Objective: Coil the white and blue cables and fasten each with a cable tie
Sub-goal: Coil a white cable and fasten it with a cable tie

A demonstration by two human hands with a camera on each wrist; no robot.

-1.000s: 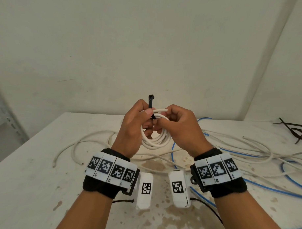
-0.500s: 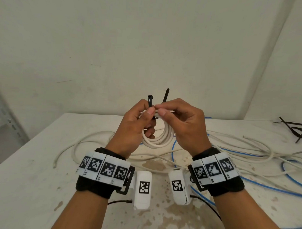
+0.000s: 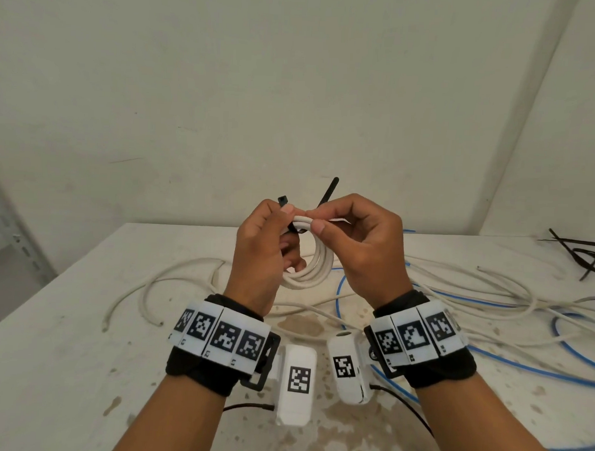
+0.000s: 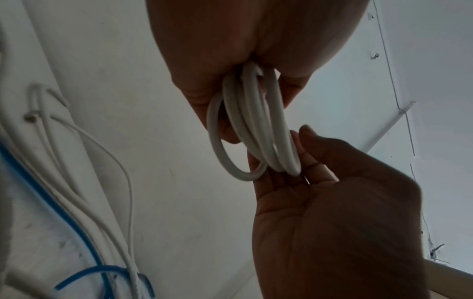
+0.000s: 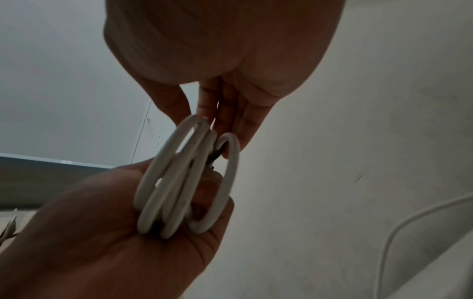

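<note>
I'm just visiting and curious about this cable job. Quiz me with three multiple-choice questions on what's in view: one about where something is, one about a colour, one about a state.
1. Where are the spare ties?
A. far right of the table
B. on the floor
C. in the left hand

2. What colour is the tie on the coil?
A. white
B. black
C. blue

3. What state is that tie in?
A. fastened and trimmed
C. lying flat on the table
B. round the coil, both ends free

Answers:
1 A, a dark bundle lies at the far right of the table.
2 B, its strip and head stand out black above the hands.
3 B, the left hand and right hand hold it at the coil's top with head and tail apart.
</note>
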